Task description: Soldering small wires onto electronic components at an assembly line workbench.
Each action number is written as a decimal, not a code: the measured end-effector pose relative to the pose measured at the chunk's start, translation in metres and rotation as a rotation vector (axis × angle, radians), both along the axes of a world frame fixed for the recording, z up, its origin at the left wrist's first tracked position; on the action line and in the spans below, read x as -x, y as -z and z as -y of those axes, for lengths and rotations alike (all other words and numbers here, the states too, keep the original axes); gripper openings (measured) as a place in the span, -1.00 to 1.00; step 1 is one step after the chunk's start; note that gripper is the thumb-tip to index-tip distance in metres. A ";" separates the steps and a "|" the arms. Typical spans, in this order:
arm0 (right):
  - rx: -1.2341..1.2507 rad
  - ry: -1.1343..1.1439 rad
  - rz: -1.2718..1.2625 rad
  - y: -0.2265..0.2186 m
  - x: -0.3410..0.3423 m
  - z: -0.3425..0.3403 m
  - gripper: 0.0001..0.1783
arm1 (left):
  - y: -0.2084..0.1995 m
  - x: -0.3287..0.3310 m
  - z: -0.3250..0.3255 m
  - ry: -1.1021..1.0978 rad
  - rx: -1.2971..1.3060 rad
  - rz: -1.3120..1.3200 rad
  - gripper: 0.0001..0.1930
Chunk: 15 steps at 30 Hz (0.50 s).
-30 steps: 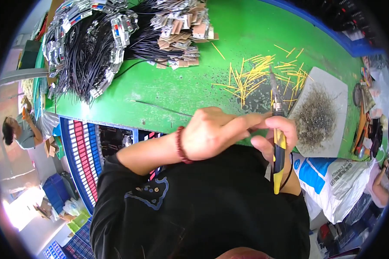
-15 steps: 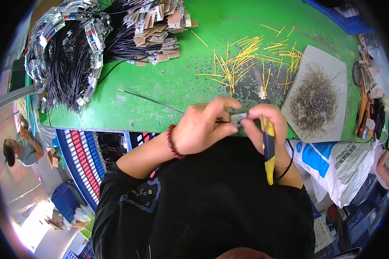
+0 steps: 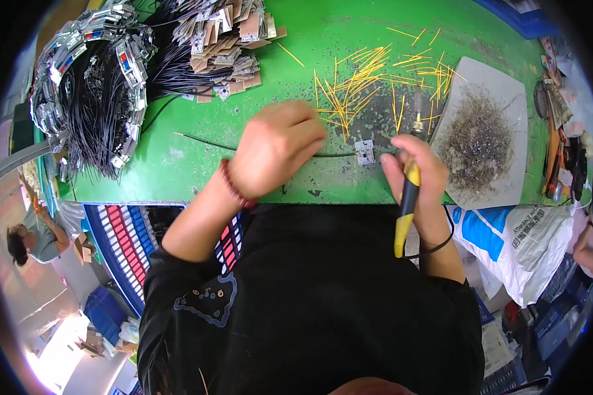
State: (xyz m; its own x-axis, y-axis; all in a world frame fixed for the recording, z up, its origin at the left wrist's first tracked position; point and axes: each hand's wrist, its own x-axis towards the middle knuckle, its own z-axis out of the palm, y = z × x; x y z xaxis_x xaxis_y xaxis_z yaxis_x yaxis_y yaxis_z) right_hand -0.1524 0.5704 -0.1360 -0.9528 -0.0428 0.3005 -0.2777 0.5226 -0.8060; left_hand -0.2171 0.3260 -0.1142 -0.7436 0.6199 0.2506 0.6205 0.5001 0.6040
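A small white square circuit board (image 3: 365,152) with dark components lies flat on the green bench, joined to a thin black cable (image 3: 207,141) running leftward. My left hand (image 3: 280,146), with a red bead bracelet at the wrist, is over the cable's middle and hides part of it. Its fingers are bent and a little blurred, and the tips do not show clearly. Just right of the board, my right hand (image 3: 423,166) grips a soldering iron (image 3: 408,207) with a yellow and black handle. The iron's metal end points away from me; its thumb side faces the board.
Thin yellow sticks (image 3: 356,85) lie scattered beyond the board. A grey slab (image 3: 468,72) bearing dark crumbs is at right. Bundled black cables with silver housings (image 3: 135,62) and a pile of brown-backed boards (image 3: 250,29) fill the far left. A white bag (image 3: 520,257) hangs below the bench edge.
The small board has gone from between my fingers to the bench top. My left hand has moved left and away from me; the right still holds the iron, now slightly apart from the board.
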 end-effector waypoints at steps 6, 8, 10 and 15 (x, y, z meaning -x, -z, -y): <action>0.154 0.088 0.008 -0.005 -0.016 -0.027 -0.65 | 0.017 0.065 -0.027 0.439 0.023 -0.053 -0.83; 0.173 0.102 -0.026 -0.005 -0.024 -0.038 -0.67 | 0.023 0.066 -0.030 0.390 0.013 -0.133 -0.87; 0.192 0.172 -0.041 0.000 -0.035 -0.049 -0.70 | 0.025 0.066 -0.032 0.235 -0.019 -0.257 -0.89; 0.276 0.253 0.082 -0.011 -0.046 -0.082 -0.30 | 0.003 0.064 -0.041 -0.017 -0.020 -0.364 -0.90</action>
State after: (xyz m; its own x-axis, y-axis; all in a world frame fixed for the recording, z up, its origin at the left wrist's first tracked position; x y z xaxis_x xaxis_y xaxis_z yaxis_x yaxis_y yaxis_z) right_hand -0.1063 0.6527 -0.1253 -0.9442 0.2689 0.1903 -0.0963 0.3271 -0.9401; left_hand -0.2807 0.3668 -0.1168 -0.6138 0.6004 0.5126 0.7882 0.5030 0.3546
